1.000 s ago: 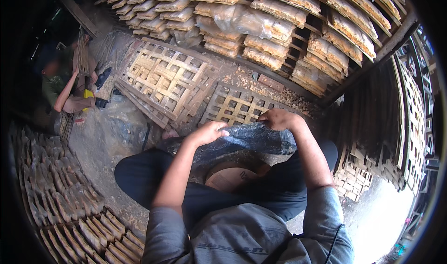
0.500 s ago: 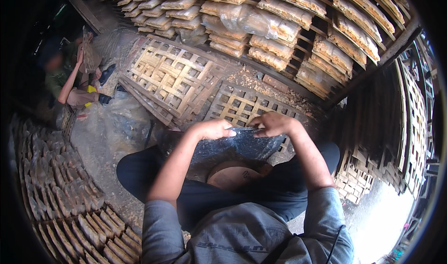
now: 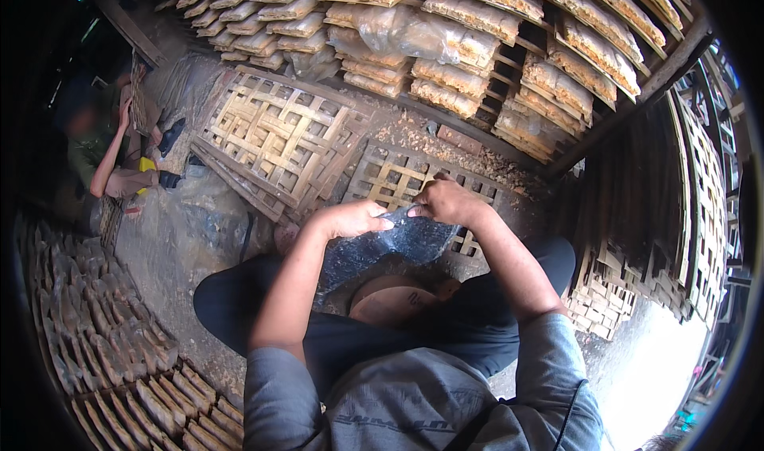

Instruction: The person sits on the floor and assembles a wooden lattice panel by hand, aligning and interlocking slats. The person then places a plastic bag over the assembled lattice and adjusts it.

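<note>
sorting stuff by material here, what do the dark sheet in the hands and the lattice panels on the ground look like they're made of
The dark sheet, pinched by the left hand and right hand, looks like thin plastic film: it is glossy, crinkled and sags limply between them. The lattice panels look like woven bamboo or wood strips: pale tan slats crossing in an open grid, matte and dusty. Which of the two cannot be told.

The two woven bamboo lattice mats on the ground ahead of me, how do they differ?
The larger pale bamboo lattice mat lies fully in view, to the left of the hands; the smaller bamboo lattice mat is partly hidden behind the left hand, the right hand and the dark plastic sheet they hold. The larger one looks lighter and cleaner; the smaller one is duller, with crumbly debris along its far edge. Both are open square-grid weaves.
</note>
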The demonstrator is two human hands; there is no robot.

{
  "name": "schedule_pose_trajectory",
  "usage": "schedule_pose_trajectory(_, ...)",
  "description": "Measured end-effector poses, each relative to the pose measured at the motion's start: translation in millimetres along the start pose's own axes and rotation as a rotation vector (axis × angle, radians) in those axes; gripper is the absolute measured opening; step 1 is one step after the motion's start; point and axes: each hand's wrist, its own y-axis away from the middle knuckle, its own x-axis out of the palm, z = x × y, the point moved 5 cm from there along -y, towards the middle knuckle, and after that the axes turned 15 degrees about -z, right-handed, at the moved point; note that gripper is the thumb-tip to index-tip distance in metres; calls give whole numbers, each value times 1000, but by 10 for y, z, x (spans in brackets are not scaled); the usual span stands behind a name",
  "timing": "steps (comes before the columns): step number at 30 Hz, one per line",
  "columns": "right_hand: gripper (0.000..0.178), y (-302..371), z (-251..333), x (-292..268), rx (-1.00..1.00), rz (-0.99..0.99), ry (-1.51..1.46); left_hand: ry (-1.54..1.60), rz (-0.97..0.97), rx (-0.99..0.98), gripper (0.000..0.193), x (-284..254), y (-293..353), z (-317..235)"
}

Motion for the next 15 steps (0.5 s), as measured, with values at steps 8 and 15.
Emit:
schedule_pose_trajectory(8,30,160,-319,95,27,-79,-60,-68,-49,-41,35,-142,89,80)
schedule_pose_trajectory(15,23,227,-838,238,100,-130,44,85,-68,-118,32,-295,163,249)
